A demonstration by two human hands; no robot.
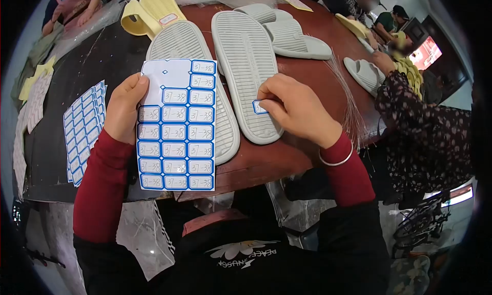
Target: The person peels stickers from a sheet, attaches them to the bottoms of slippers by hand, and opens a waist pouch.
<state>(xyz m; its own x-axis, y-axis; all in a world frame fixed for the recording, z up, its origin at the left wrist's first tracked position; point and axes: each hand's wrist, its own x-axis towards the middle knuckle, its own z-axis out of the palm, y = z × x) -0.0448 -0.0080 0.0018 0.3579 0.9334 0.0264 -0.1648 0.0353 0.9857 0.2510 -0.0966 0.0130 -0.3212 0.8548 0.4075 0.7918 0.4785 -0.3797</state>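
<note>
My left hand grips the left edge of a sticker sheet, thumb on its face. Blue-bordered labels on it read 37-38, and the top left part is bare backing. Pinched in my right hand is a single blue-bordered sticker, over the lower part of a grey slipper that lies sole up. A second grey slipper, also sole up, is partly hidden behind the sheet.
More grey slippers and a yellow slipper lie farther back. Left of me are stacked sticker sheets. Thin strands hang over the table at right. Co-workers sit around it, one in a floral sleeve handling a grey slipper.
</note>
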